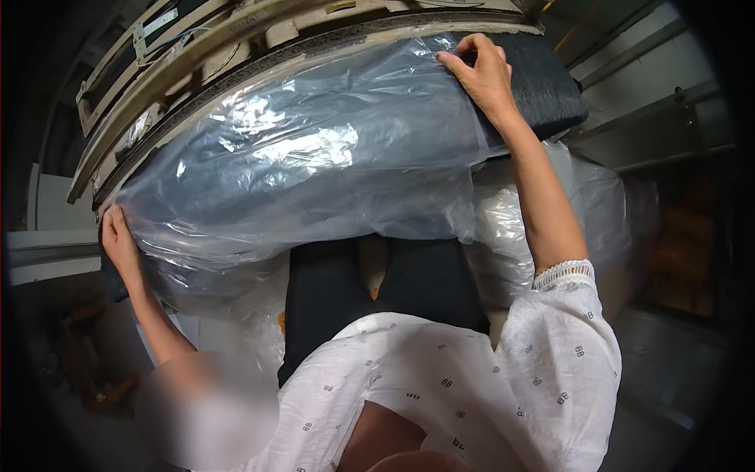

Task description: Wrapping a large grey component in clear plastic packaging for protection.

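A clear plastic sheet [314, 145] lies wrinkled and shiny over a long, dark padded piece of furniture [543, 90], whose right end sticks out uncovered. At the left end, my left hand [118, 240] pinches the sheet's edge with bent fingers. My right hand [487, 75] is at the far right edge of the sheet, its thumb and fingers curled on the film near the back edge of the padding; the fingertips are partly hidden. The sheet's near edge hangs down in front of my legs.
Behind the padding runs a bare wooden frame [149, 118] with a metal plate [154, 35] and a thin blue wire. More plastic wrapping [511, 228] covers something below on the right. Metal rails [653, 141] stand at the right, and an orange-brown object [110, 393] is at lower left.
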Demonstrator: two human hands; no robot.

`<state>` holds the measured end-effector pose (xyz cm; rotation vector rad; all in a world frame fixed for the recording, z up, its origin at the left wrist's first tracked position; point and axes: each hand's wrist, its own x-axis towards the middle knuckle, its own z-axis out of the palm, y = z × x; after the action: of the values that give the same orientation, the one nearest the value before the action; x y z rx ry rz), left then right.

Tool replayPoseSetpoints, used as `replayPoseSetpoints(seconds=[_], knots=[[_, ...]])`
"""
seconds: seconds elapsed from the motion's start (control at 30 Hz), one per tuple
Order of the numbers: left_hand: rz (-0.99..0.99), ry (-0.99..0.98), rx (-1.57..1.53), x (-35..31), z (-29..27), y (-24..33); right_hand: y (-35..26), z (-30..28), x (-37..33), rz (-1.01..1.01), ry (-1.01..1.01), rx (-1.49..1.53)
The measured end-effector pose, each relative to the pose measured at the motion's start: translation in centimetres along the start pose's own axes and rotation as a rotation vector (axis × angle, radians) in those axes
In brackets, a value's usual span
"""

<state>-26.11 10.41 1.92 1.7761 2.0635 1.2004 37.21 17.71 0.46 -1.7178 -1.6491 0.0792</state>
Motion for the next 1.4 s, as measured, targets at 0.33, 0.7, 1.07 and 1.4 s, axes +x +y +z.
replayPoseSetpoints(seconds=[0.33,0.7,1.07,1.4], knots=[[0.978,-0.331,0.043,-17.0,15.1,24.7,1.7,-0.6,-1.6,-0.149,-0.054,-0.048],[0.563,-0.836,-0.542,-19.2,18.5,25.0,-3.2,-4.4,-5.0,-0.068,-0.189,0.678],[-0.252,0.445,-1.041,-13.3,-3.9,12.3,-13.8,-12.3,-11.6,-0.148,-0.777,0.816],[0.845,-0.68,-0.367,-11.7,5.8,30.4,-16.9,-15.1,-13.4,-0.354,-0.655,0.621]])
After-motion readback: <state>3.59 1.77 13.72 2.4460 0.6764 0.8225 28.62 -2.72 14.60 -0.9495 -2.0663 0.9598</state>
